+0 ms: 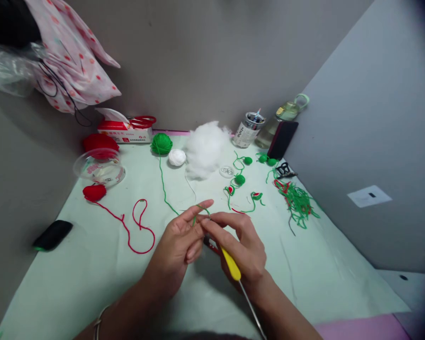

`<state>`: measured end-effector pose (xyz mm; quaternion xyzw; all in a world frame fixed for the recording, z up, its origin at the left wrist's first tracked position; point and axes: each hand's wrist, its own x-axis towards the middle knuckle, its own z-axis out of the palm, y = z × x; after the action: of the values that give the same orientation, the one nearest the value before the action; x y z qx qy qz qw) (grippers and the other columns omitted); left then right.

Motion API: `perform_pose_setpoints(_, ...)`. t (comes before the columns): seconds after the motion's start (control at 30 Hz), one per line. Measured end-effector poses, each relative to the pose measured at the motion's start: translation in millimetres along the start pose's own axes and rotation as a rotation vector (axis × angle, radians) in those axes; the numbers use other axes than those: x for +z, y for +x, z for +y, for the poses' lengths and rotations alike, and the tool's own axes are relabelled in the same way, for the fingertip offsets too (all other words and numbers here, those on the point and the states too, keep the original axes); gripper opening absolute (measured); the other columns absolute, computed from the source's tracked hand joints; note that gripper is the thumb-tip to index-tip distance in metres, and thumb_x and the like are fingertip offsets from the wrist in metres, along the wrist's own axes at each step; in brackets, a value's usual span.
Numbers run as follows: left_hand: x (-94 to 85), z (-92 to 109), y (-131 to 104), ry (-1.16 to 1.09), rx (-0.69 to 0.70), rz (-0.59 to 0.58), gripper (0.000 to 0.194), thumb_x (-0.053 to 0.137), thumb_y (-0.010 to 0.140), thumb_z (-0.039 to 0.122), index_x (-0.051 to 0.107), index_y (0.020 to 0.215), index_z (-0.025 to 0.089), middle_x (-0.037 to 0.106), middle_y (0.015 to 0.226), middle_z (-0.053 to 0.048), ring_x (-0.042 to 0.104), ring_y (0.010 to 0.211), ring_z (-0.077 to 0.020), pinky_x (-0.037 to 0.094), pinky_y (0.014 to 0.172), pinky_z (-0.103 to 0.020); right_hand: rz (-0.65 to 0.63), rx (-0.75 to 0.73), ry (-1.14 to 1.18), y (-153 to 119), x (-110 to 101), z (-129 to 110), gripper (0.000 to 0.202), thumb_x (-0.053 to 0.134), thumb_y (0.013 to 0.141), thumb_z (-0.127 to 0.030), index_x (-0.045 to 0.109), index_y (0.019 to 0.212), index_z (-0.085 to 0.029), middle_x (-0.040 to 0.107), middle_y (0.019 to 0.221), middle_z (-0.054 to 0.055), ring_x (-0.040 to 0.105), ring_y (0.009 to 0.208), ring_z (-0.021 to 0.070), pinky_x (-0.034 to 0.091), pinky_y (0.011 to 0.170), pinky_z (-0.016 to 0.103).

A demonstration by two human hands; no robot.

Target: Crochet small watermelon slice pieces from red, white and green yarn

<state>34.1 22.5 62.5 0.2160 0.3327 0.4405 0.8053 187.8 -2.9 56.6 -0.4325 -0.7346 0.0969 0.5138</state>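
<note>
Step in hand: looks like a stitch being worked in green yarn (163, 184) with a yellow-handled crochet hook (233, 268). Hook is held above the desk (322, 278), nearer the near edge than the far one, roughly midway between the side edges. Hands: handle is pinched by the right hand (242, 245); yarn is pinched by thumb and fingers of the left hand (180, 245), index stretched out with a strand laid over it. Strand is fed from the green ball (162, 143) by the far edge. Next move seems to call for the strand to be kept taut and caught by the hook tip (tip is mostly hidden by fingers). Long axis is slanted: working end pointed at the far edge, slightly left; bare metal rod aimed at the near edge, rightward.
</note>
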Motion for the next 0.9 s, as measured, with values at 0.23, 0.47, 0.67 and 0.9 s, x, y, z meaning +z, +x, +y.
perform_pose_setpoints(0.23, 1.4, 7, 1, -0.022, 0.017, 0.010, 0.029, 0.086, 0.080, 0.019, 0.082, 0.108, 0.018, 0.055, 0.066, 0.007, 0.026, 0.043, 0.0013, 0.022, 0.041, -0.014, 0.092, 0.328, 0.543, 11, -7, 7, 0.023, 0.058, 0.103, -0.018, 0.079, 0.104, -0.028, 0.072, 0.092, 0.003, 0.065, 0.079, 0.0157, 0.056, 0.070, 0.031)
perform_pose_setpoints(0.47, 1.9, 1, 0, 0.160, 0.076, 0.005, 0.030, 0.085, 0.082, 0.025, 0.083, 0.112, 0.024, 0.066, 0.080, 0.001, 0.054, 0.064, -0.0064, 0.043, 0.064, -0.020, 0.066, 0.477, 0.640, 8, -3, 11, 0.017, 0.064, 0.101, -0.025, 0.081, 0.102, -0.029, 0.076, 0.095, 0.001, 0.068, 0.082, 0.0132, 0.056, 0.076, 0.028)
perform_pose_setpoints(0.67, -0.2, 5, -2, 0.166, 0.044, -0.002, 0.030, 0.087, 0.079, 0.027, 0.084, 0.109, 0.025, 0.065, 0.082, 0.001, 0.050, 0.060, -0.0062, 0.043, 0.060, -0.022, 0.063, 0.608, 0.881, 11, -7, 12, 0.020, 0.061, 0.103, -0.034, 0.077, 0.095, -0.024, 0.076, 0.090, 0.001, 0.069, 0.073, 0.0111, 0.058, 0.072, 0.024)
perform_pose_setpoints(0.9, -0.7, 2, -4, 0.294, 0.174, 0.070, 0.037, 0.084, 0.082, 0.026, 0.079, 0.118, 0.024, 0.062, 0.084, 0.001, 0.056, 0.068, -0.0095, 0.048, 0.063, -0.022, -0.009, 0.236, 0.343, 3, -11, 3, 0.026, 0.047, 0.106, -0.017, 0.071, 0.112, -0.026, 0.076, 0.098, 0.003, 0.072, 0.083, 0.0151, 0.060, 0.077, 0.030)
